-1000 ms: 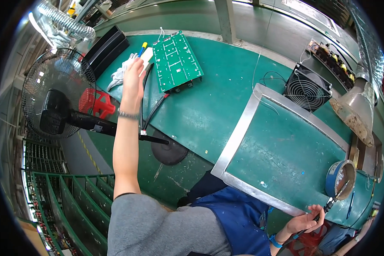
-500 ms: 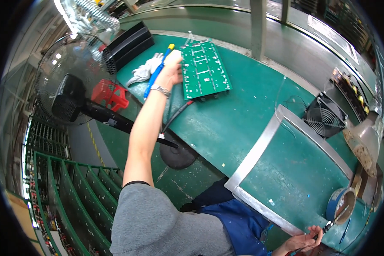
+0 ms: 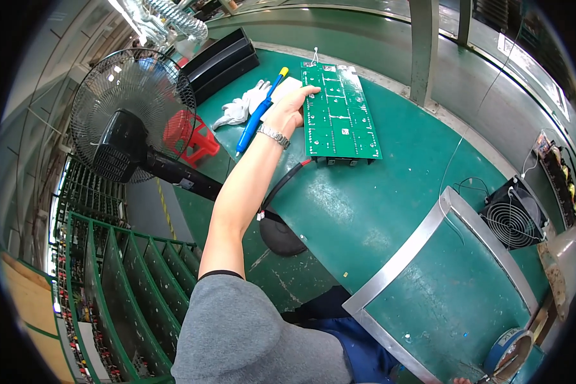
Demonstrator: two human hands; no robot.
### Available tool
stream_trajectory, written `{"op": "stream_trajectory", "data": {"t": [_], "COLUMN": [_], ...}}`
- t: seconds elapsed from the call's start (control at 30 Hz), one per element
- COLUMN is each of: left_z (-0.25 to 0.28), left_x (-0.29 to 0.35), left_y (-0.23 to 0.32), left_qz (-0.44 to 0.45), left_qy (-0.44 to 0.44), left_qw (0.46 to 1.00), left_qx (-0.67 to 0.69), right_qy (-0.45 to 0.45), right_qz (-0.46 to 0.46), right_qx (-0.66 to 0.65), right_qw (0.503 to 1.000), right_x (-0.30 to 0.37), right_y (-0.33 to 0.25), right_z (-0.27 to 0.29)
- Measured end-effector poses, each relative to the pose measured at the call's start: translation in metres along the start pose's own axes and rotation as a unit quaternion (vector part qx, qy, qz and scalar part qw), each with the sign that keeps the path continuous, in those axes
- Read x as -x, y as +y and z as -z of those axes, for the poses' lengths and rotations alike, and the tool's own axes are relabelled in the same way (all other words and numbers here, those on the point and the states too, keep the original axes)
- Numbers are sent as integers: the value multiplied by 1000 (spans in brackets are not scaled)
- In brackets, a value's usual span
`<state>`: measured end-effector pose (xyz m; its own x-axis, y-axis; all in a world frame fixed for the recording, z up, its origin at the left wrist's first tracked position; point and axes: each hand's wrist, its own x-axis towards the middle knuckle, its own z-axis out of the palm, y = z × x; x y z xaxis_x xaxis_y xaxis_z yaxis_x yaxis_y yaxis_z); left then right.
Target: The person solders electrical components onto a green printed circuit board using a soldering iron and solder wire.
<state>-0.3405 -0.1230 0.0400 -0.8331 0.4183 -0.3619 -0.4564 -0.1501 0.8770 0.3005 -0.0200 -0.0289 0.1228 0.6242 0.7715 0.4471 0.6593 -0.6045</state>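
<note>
My left hand (image 3: 288,110) reaches to the far part of the bench and grips the left edge of a green circuit board (image 3: 340,118). The thumb lies over the board's face; the other fingers are partly hidden beside and beneath the edge. A black cable (image 3: 280,187) with a red end runs out from the board's near left corner. Just left of this hand lie a long blue tool (image 3: 257,121) with a yellow end, and white gloves (image 3: 237,109). Only a sliver of my right hand (image 3: 461,381) shows at the bottom edge, near a blue round tin (image 3: 507,351); its fingers are cut off.
A metal frame (image 3: 400,256) lies across the bench's near right part. Beyond it stands a small black fan (image 3: 513,221). A black pedestal fan (image 3: 125,141), a red stool (image 3: 195,142) and a green rack (image 3: 118,281) stand left. A black box (image 3: 221,64) sits at the far left corner.
My left hand has gone from beside the board to gripping its edge, thumb on top. The right hand, which held a thin tool near the tin, has mostly left view. The whole view has shifted.
</note>
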Motion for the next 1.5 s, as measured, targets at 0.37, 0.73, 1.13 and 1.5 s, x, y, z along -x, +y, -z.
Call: {"op": "stream_trajectory", "data": {"t": [0.37, 0.73, 1.13, 1.5], "left_z": [-10, 1, -88, -191], "left_x": [-20, 40, 265, 334], "left_y": [-5, 2, -50, -210], "left_qz": [23, -119, 202, 269], "left_qy": [-24, -13, -263, -347], "left_qw": [999, 992, 937, 898], "left_qx": [6, 35, 107, 17], "right_qy": [-13, 22, -65, -4], "right_qz": [26, 53, 28, -170], "right_qx": [18, -14, -26, -225], "right_qw": [999, 998, 997, 959], "right_x": [-3, 4, 12, 37], "right_y": [0, 8, 24, 54], "right_z": [0, 6, 32, 38]}}
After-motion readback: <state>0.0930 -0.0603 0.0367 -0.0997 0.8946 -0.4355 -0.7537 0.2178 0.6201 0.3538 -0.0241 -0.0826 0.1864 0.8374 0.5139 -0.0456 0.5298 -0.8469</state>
